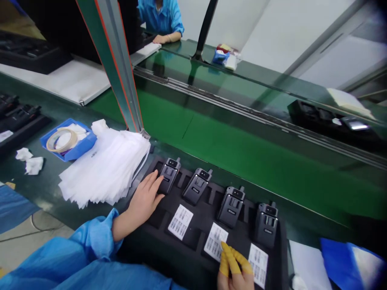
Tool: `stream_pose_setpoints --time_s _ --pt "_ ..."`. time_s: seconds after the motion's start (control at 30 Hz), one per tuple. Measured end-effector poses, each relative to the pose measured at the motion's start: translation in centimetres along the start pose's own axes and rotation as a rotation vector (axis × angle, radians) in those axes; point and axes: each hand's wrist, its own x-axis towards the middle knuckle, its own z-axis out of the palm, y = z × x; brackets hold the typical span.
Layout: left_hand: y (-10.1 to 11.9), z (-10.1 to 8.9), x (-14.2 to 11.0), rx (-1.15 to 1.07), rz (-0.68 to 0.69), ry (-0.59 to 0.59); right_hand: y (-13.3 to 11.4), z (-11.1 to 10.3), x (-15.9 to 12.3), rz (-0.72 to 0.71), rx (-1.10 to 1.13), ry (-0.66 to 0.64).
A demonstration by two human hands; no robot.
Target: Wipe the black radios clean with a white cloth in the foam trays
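At tray (284, 257) L edge, L hand (143, 199), thumb apart, on radio (171, 169); R hand (236, 270) at label (215, 237), grip unclear; prob. label-handling, next needs light pinch.

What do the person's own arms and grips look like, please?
The left sleeve is bright blue, loose and wrinkled, with a bunched cuff above the wrist. The left grip wears no glove. The right grip has yellow coverings on its visible fingers; its sleeve is not in view.
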Motion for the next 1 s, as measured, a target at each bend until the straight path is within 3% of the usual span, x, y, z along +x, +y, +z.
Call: stream_pose_setpoints --time_s 0.23,0.57,0.77,0.87,1.0 --pt "-0.5 0.2 0.3 0.032 0.032 0.015 0.7 0.2 -0.7 -0.041 -0.057 -0.04" --pt "-0.5 1.0 0.5 -0.012 -0.024 -0.007 1.0 0.2 -1.2 -0.015 0.075 -0.082" --pt "-0.3 0.5 0.6 0.012 -0.032 0.0 1.6 0.4 -2.2 0.024 0.155 -0.074" --pt "-0.2 0.2 0.7 0.029 -0.025 0.008 1.5 0.4 -2.2 0.185 0.294 -0.066" --pt "-0.2 -0.1 1.1 0.047 -0.008 0.008 1.4 -0.2 -1.2 0.744 0.735 -0.065"
